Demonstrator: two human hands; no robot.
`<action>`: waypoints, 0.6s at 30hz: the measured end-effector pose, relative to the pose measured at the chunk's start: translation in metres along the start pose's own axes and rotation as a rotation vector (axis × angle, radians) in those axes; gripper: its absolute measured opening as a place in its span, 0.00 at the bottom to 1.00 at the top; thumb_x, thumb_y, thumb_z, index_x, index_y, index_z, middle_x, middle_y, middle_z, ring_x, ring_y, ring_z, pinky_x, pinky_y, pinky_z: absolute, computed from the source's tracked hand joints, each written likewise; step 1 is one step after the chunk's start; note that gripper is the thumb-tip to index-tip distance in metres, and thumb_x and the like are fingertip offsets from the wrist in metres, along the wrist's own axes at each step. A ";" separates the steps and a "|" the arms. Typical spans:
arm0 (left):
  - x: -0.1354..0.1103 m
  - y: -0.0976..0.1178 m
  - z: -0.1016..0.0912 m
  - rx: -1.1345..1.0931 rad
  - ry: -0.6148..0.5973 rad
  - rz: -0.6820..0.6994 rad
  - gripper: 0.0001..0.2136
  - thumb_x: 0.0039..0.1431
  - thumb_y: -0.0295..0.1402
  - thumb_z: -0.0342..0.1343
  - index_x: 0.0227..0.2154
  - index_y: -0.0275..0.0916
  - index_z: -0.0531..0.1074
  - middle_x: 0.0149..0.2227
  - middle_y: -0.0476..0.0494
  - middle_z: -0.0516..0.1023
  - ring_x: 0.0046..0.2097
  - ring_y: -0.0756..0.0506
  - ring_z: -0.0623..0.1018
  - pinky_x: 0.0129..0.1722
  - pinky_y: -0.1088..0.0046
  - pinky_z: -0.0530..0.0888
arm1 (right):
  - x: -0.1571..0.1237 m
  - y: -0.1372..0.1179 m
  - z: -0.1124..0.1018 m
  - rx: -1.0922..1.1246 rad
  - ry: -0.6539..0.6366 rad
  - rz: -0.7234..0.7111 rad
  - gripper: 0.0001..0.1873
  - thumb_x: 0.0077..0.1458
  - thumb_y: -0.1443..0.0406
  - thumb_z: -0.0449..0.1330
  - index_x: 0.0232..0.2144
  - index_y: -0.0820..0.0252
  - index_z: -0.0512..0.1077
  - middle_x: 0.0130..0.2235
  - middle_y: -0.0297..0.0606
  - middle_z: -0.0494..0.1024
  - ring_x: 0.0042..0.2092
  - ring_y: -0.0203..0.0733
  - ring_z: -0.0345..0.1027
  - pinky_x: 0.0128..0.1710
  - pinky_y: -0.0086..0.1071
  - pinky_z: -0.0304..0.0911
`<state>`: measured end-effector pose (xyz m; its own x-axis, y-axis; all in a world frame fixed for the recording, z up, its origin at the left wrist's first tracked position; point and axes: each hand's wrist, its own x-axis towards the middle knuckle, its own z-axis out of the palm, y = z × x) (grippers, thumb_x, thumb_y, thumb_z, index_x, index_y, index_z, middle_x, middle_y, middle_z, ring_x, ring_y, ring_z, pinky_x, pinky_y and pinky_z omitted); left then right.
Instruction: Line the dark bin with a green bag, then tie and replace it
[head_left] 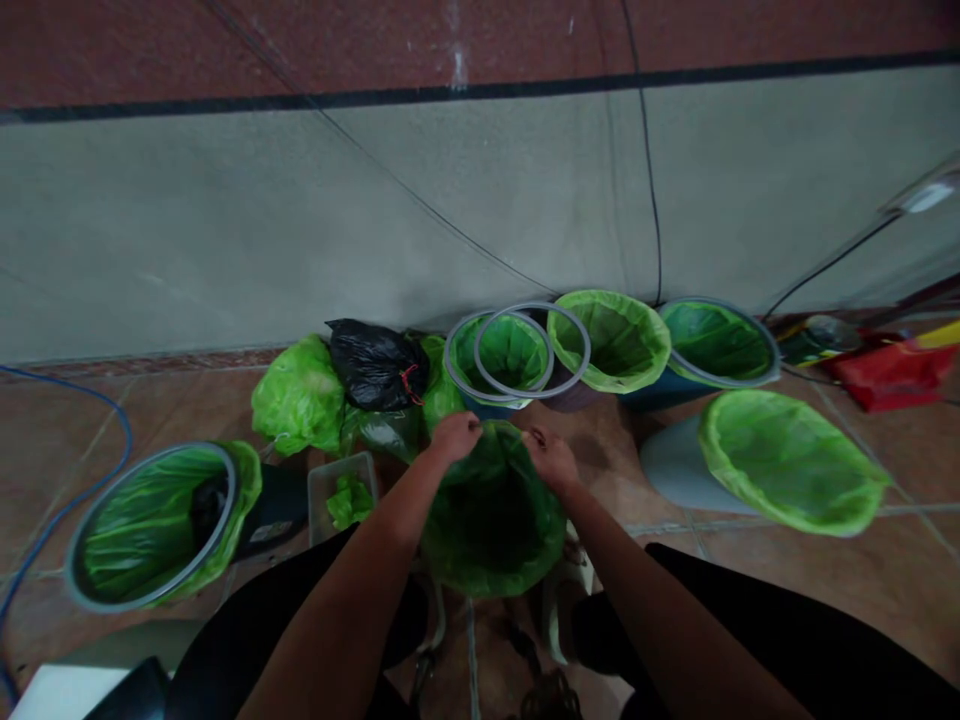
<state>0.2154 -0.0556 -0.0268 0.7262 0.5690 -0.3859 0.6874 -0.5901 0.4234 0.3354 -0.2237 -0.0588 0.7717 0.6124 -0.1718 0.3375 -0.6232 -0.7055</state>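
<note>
Left hand [457,437] and right hand [551,458] grip a green liner [491,520] by its far rim, lower centre; a pale mark on the dark bin [276,502], lower left, is unreadable.

Dim, flat light. Held bag [491,578] deep in shadow inside. Soft focus; red thing [892,372] at right smeared.

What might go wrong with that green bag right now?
Two things, perhaps. The left hand and right hand pinch the far edge of the green bag, so pulling too hard there might tear it. Also, one grey ring overlaps another ring just beyond the hands, so a bump might knock it off.
</note>
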 end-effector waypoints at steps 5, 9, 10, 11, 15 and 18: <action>-0.005 -0.003 0.006 -0.024 0.062 -0.050 0.09 0.62 0.29 0.53 0.40 0.40 0.78 0.43 0.45 0.82 0.45 0.46 0.79 0.47 0.72 0.73 | 0.001 0.005 0.014 0.091 0.014 0.035 0.15 0.50 0.65 0.58 0.39 0.60 0.79 0.40 0.43 0.83 0.42 0.49 0.77 0.48 0.40 0.69; -0.015 -0.007 0.009 -0.003 0.147 0.008 0.10 0.64 0.29 0.50 0.36 0.41 0.77 0.40 0.45 0.82 0.43 0.46 0.79 0.47 0.71 0.72 | -0.007 0.016 0.014 0.182 0.116 0.073 0.13 0.50 0.62 0.57 0.33 0.61 0.79 0.37 0.43 0.83 0.38 0.48 0.77 0.43 0.39 0.70; -0.018 -0.008 0.009 0.016 0.160 0.058 0.09 0.64 0.29 0.50 0.36 0.41 0.77 0.40 0.45 0.82 0.44 0.45 0.79 0.49 0.69 0.71 | -0.008 0.018 0.014 0.197 0.125 0.069 0.13 0.50 0.62 0.57 0.33 0.61 0.79 0.36 0.44 0.83 0.38 0.48 0.76 0.43 0.38 0.70; -0.022 -0.010 0.010 0.040 0.168 0.113 0.09 0.64 0.29 0.50 0.36 0.41 0.76 0.40 0.44 0.81 0.45 0.45 0.78 0.52 0.67 0.70 | -0.010 0.019 0.013 0.203 0.126 0.063 0.12 0.50 0.62 0.57 0.32 0.61 0.79 0.37 0.44 0.83 0.39 0.48 0.76 0.43 0.38 0.70; -0.038 -0.019 0.011 0.154 0.137 0.226 0.10 0.62 0.25 0.49 0.36 0.41 0.76 0.46 0.43 0.79 0.52 0.42 0.75 0.61 0.57 0.62 | -0.019 0.023 0.010 0.132 0.067 -0.016 0.09 0.48 0.64 0.59 0.31 0.59 0.78 0.39 0.43 0.82 0.42 0.48 0.75 0.48 0.40 0.68; -0.044 -0.021 0.008 0.178 0.111 0.223 0.09 0.59 0.26 0.52 0.37 0.41 0.77 0.52 0.42 0.77 0.55 0.39 0.73 0.63 0.53 0.59 | -0.022 0.024 0.007 0.081 0.062 -0.132 0.11 0.49 0.61 0.62 0.34 0.59 0.79 0.43 0.45 0.81 0.47 0.48 0.73 0.53 0.40 0.65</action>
<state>0.1689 -0.0728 -0.0251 0.8602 0.4677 -0.2034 0.5099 -0.7931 0.3331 0.3229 -0.2492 -0.0765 0.7561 0.6536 -0.0324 0.3956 -0.4960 -0.7730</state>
